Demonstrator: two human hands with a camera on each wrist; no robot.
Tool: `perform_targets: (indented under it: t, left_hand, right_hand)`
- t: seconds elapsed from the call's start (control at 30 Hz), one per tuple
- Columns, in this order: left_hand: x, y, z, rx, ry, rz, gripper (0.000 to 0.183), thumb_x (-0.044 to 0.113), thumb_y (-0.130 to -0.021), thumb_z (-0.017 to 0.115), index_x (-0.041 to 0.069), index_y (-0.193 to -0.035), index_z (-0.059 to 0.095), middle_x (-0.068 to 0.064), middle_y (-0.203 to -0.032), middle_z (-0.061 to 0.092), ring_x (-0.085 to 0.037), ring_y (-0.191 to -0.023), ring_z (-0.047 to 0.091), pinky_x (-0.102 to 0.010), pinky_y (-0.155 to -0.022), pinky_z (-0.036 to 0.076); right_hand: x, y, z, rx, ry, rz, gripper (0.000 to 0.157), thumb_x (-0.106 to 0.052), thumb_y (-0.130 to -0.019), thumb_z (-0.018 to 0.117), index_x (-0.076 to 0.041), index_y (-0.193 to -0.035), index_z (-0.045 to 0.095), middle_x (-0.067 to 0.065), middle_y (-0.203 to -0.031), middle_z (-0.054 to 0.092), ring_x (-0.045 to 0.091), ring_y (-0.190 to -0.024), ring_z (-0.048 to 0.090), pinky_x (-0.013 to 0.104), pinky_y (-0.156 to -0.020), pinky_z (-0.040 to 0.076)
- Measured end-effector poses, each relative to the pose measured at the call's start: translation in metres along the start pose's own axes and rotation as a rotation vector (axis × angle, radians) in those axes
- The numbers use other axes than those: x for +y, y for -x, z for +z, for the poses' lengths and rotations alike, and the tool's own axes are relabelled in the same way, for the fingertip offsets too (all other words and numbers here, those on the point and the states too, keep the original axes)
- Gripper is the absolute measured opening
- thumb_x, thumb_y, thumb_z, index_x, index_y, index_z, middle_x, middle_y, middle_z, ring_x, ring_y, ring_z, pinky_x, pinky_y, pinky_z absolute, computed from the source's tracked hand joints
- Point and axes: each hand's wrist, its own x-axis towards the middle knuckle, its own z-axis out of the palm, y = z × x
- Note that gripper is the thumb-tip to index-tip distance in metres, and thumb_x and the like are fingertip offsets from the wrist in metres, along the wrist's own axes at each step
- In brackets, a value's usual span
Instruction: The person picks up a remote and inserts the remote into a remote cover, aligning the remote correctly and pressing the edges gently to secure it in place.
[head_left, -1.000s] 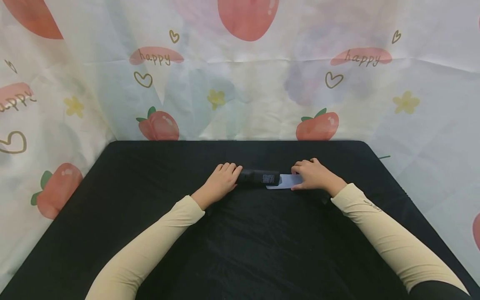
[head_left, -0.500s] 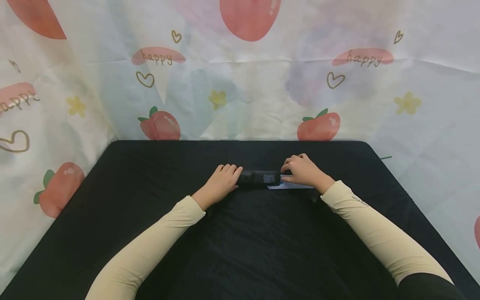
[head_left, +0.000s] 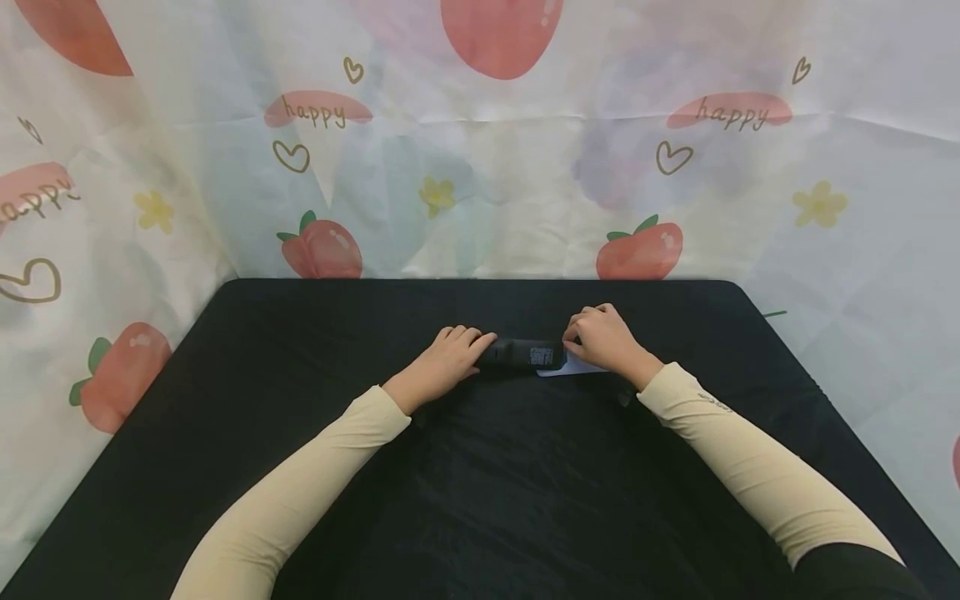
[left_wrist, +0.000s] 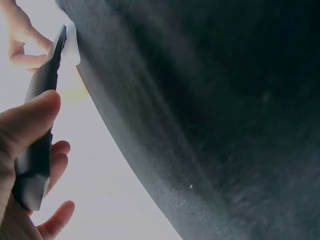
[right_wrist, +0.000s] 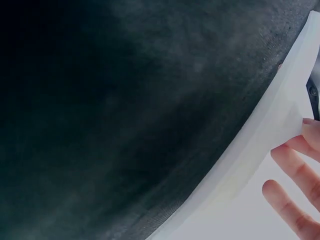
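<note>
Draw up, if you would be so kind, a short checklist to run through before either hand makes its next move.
1. Left hand holding the black handheld device: ok, thumb and fingers on opposite sides.
2. Right hand at the device's other end: ok.
3. Right hand gripping the device: cannot tell, contact is unclear.
4. White sheet fully visible from the head camera: not ok, partly covered.
5. Printed label facing the head camera: ok, though too small to read.

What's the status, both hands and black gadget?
Left hand gripping black gadget. Right hand at its right end, grip unclear. Pale sheet below right hand; no obstruction seen.
</note>
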Motion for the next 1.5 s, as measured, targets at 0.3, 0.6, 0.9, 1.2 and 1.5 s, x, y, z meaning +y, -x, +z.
perform_targets:
  t: [0.3,0.6,0.9,1.2,1.5]
  left_hand:
    - [-0.004,-0.003,-0.008,-0.031,0.015,0.043,0.058,0.024,-0.088,0.065,0.011,-0.14,0.041,-0.009,-0.124,0.057,-0.026,-0.112,0.054,-0.04,-0.099,0.041]
    - [0.001,-0.006,-0.014,-0.119,-0.058,-0.002,0.056,0.032,-0.091,0.059,0.013,-0.141,0.043,-0.009,-0.12,0.06,-0.026,-0.107,0.058,-0.042,-0.098,0.04]
    - [0.014,-0.013,-0.018,-0.256,-0.085,-0.095,0.058,0.038,-0.096,0.048,0.013,-0.146,0.033,-0.011,-0.129,0.055,-0.027,-0.117,0.053,-0.042,-0.099,0.038]
    - [0.023,-0.014,-0.017,-0.291,-0.098,-0.114,0.057,0.041,-0.098,0.043,0.011,-0.145,0.034,-0.009,-0.126,0.057,-0.025,-0.113,0.057,-0.041,-0.096,0.038]
    - [0.021,-0.011,-0.015,-0.255,-0.05,-0.126,0.056,0.041,-0.097,0.044,0.011,-0.144,0.036,-0.011,-0.127,0.056,-0.026,-0.115,0.055,-0.042,-0.096,0.038]
  right_hand:
    - [0.0,0.001,0.004,0.073,-0.01,0.007,0.005,-0.017,-0.078,0.073,-0.014,-0.076,0.076,0.002,-0.081,0.072,0.023,-0.079,0.061,0.05,-0.082,0.043]
    - [0.0,0.001,0.003,0.165,0.023,-0.096,0.007,-0.017,-0.076,0.075,-0.012,-0.071,0.074,0.002,-0.076,0.069,0.022,-0.079,0.06,0.047,-0.081,0.043]
    - [0.0,0.0,0.004,0.148,-0.038,-0.155,0.008,-0.013,-0.075,0.074,-0.012,-0.068,0.072,0.001,-0.074,0.066,0.022,-0.079,0.059,0.048,-0.082,0.044]
    - [-0.001,0.002,0.001,0.025,-0.079,-0.102,0.002,-0.014,-0.076,0.075,-0.014,-0.076,0.072,0.002,-0.081,0.066,0.023,-0.083,0.059,0.052,-0.084,0.044]
    - [-0.002,0.018,-0.009,-0.023,-0.053,-0.194,0.008,-0.016,-0.072,0.079,-0.016,-0.078,0.073,0.003,-0.085,0.059,0.023,-0.085,0.052,0.052,-0.082,0.042]
